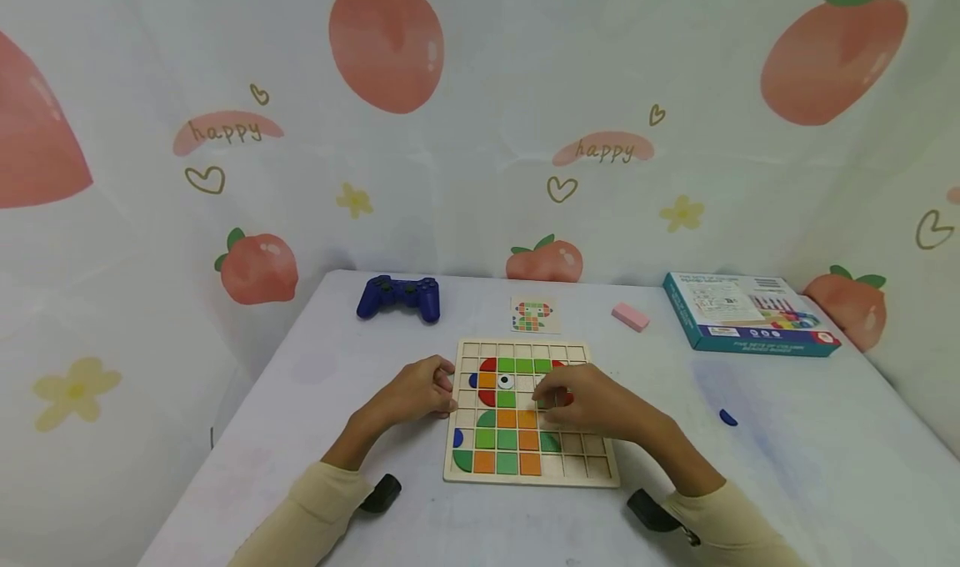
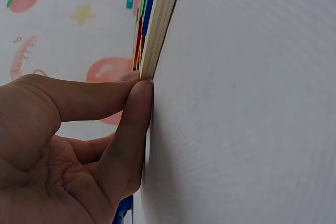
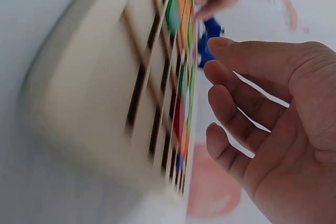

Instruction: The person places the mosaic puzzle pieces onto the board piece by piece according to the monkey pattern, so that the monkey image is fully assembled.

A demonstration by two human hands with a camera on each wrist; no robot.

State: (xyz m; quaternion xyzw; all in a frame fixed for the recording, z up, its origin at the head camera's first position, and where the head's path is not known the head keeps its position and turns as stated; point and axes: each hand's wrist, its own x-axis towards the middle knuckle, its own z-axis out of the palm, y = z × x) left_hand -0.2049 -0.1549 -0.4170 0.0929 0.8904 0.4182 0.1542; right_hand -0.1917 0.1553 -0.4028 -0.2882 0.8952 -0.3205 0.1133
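Observation:
A square wooden grid board [image 1: 534,481] lies on the table, partly filled with red, green, orange and blue tiles. Among them is a white eye tile [image 1: 506,381]. At the board's left edge, my left hand [image 1: 418,390] pinches the rim between thumb and finger, seen close up in the left wrist view. My right hand [image 1: 596,400] hovers over the right half of the board, hiding some tiles. In the right wrist view its fingers [image 3: 223,103] are loosely bent, with nothing visible between them. Behind the board lies a pattern card [image 1: 536,315].
A blue game controller [image 1: 399,298] sits at the back left. Toward the back right are a pink eraser-like block [image 1: 631,317] and a teal-edged box [image 1: 753,314]. One small blue half-round piece [image 1: 727,418] lies on the white table right of the board.

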